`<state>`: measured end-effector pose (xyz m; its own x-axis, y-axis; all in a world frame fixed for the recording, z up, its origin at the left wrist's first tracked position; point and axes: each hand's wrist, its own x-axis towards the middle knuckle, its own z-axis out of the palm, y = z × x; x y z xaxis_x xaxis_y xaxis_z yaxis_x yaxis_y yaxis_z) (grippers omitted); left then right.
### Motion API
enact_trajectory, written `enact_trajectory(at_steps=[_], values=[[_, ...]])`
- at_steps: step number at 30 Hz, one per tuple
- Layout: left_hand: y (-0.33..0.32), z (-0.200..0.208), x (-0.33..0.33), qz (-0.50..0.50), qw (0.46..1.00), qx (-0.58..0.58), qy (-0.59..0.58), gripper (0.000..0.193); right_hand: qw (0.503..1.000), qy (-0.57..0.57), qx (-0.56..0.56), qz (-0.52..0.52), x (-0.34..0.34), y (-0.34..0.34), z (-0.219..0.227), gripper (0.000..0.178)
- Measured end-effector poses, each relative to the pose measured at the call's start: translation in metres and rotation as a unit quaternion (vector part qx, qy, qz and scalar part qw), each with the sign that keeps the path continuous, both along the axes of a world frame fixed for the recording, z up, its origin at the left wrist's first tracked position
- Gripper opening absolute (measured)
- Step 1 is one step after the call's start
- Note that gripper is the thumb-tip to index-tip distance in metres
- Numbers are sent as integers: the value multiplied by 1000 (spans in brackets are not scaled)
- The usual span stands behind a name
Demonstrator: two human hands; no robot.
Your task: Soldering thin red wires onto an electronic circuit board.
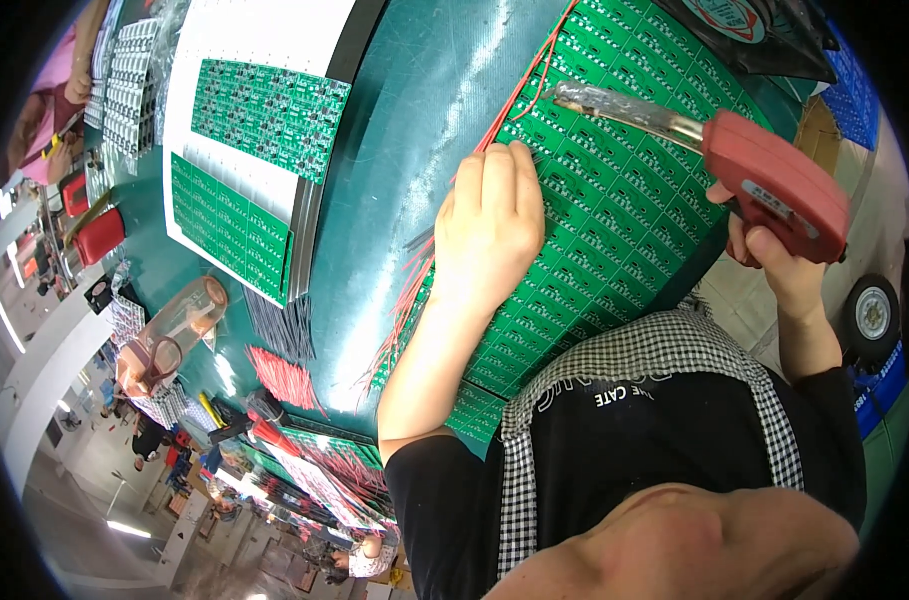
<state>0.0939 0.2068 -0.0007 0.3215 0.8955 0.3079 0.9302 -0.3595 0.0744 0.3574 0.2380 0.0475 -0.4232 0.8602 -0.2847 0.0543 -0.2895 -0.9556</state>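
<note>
Pressing down on a large panel of green circuit boards (614,210), the left hand (489,225) lies with its fingers (514,175) stretched and close together; they are not closed around anything, only holding flat a bundle of thin red wires (414,285) that runs under the palm and over the panel's left edge. To the right, the right hand (774,255) has its fingers wrapped tightly around the grip of a red soldering gun (774,185), whose long metal tip (624,105) points left above the panel, just beyond the left fingertips; I cannot tell if the tip touches the boards.

In my judgement the main risk is the short gap between the hot tip and the left fingertips: a small slip of either hand could burn them. The tip could also melt the red insulation if it drifts onto the wires, and if the left hand lifts, the wires may spring away from the panel.

The dark green tabletop (424,90) carries, at the far left, white sheets with smaller green board panels (264,110) and, nearer, loose piles of red and dark cut wires (284,375). A roll of clear tape (189,315) lies beside them. The room looks like a workshop: other people are at the left edge, and long benches with more boards stretch away below.
</note>
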Motion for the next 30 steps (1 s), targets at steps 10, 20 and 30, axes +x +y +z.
enact_trajectory(at_steps=[10, 20, 30], values=[[-3, -1, -1, -2, 1000, 3, 5, 32, 998, 57, -23, 1, -2, 0, -8, 44], [-3, -1, -1, -7, 1000, 3, -3, 31, 997, 18, -61, 52, -7, 1, -10, 42], [-2, 0, -2, 1, 1000, -9, 3, 30, 996, 45, -70, 33, -2, 0, -13, 46]])
